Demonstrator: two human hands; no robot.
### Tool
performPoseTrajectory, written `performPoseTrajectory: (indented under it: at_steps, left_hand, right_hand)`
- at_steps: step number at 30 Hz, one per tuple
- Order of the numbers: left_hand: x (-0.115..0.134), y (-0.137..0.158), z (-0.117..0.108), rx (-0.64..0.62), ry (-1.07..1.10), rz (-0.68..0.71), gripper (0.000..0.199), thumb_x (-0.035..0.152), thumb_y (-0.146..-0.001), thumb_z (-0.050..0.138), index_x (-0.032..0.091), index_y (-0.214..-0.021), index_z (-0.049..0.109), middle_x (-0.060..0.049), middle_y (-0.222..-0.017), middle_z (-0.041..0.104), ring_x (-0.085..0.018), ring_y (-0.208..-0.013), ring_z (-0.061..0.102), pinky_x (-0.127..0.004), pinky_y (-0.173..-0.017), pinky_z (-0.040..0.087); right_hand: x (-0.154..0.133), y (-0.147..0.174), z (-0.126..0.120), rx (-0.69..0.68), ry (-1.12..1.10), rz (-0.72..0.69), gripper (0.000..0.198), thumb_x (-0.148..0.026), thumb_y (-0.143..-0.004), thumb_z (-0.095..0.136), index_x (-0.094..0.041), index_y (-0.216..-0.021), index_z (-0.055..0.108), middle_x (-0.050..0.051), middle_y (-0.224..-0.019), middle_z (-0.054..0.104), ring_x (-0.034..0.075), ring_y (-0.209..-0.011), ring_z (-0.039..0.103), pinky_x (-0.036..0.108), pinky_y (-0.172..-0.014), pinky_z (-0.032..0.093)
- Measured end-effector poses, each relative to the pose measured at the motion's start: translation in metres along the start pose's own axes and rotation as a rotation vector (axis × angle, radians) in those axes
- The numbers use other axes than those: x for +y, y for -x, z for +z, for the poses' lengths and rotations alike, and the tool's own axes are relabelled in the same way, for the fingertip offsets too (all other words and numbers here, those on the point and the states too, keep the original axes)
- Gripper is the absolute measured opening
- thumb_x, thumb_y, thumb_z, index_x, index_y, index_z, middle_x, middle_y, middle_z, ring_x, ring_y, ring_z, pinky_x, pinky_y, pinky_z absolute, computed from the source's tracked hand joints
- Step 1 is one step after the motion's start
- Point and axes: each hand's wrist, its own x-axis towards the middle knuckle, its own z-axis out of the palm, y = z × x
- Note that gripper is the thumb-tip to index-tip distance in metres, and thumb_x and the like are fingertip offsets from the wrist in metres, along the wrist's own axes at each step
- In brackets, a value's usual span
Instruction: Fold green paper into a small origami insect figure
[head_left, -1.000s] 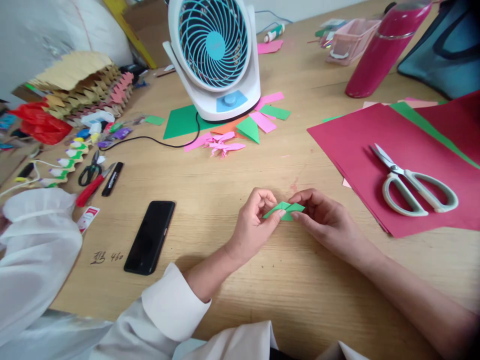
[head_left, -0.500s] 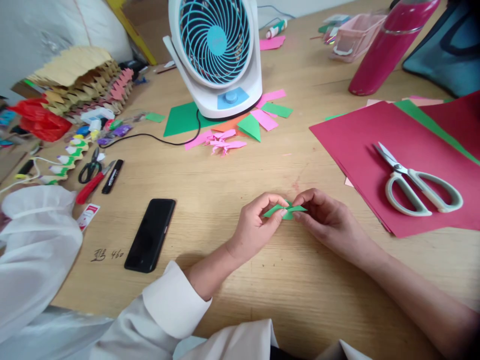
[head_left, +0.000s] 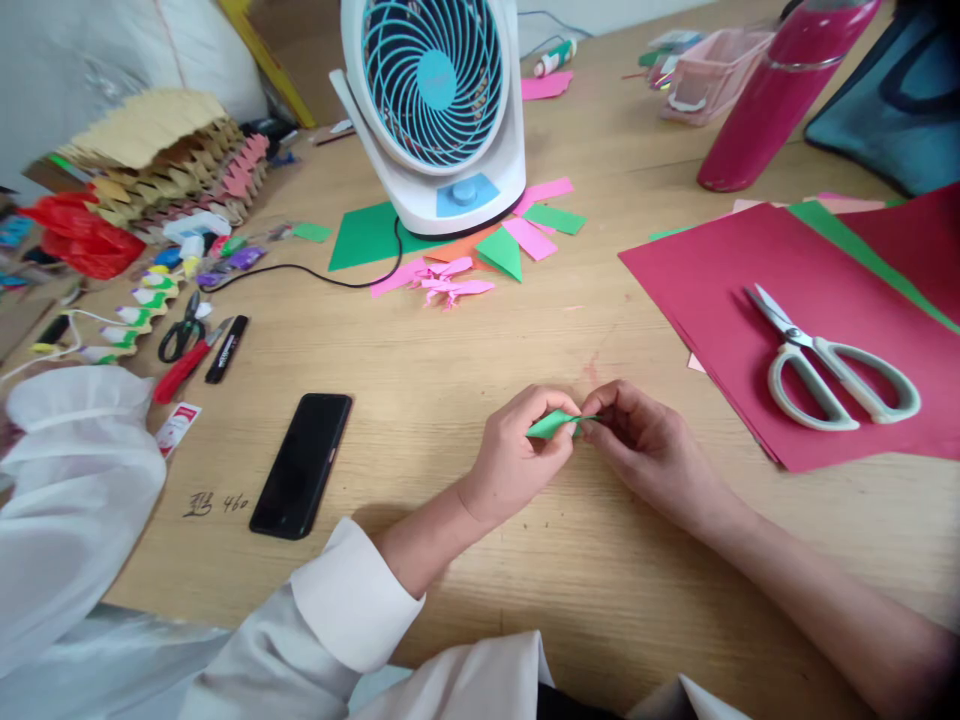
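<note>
Between my hands is a small folded piece of green paper point(head_left: 549, 425), held just above the wooden table point(head_left: 480, 350). My left hand point(head_left: 517, 445) pinches its left part between thumb and fingers. My right hand point(head_left: 645, 445) is closed on the right end, where only a thin edge of the paper shows. The fingertips of both hands nearly meet and hide part of the folds. Beyond my hands lie folded pink paper pieces point(head_left: 456, 290) and a green paper triangle point(head_left: 501, 253).
A white and blue fan point(head_left: 436, 100) stands at the back. On the left are a phone point(head_left: 301, 465), a red-handled knife point(head_left: 184, 370) and a person's white sleeve point(head_left: 82, 480). To the right, scissors point(head_left: 832, 365) rest on red paper sheets point(head_left: 697, 290), with a pink bottle point(head_left: 784, 100) behind.
The green paper was spread flatter with points on both sides; now its right part is pinched narrow within my right fingers. My hands have drawn slightly closer together.
</note>
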Motion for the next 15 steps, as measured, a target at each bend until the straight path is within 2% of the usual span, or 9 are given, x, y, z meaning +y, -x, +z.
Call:
performPoseTrajectory:
  at_steps: [8, 15]
  left_hand:
    - [0.0009, -0.0012, 0.0018, -0.002, -0.001, -0.031, 0.024, 0.0, -0.073, 0.053, 0.019, -0.088, 0.057, 0.001, -0.085, 0.062, -0.011, -0.076, 0.058, -0.02, -0.066, 0.045]
    - [0.0021, -0.0022, 0.002, -0.008, 0.05, -0.074, 0.023, -0.001, -0.074, 0.052, 0.019, -0.086, 0.056, 0.002, -0.081, 0.059, -0.01, -0.069, 0.054, -0.019, -0.061, 0.042]
  right_hand:
    - [0.0006, 0.0, 0.0008, -0.02, -0.003, -0.014, 0.008, -0.017, -0.088, 0.057, -0.023, -0.093, 0.058, -0.001, -0.079, 0.058, 0.014, -0.069, 0.052, 0.028, -0.061, 0.04]
    - [0.0013, 0.0, 0.0017, -0.014, -0.043, 0.025, 0.005, -0.02, -0.087, 0.057, -0.023, -0.091, 0.058, 0.0, -0.08, 0.059, 0.015, -0.07, 0.053, 0.03, -0.062, 0.041]
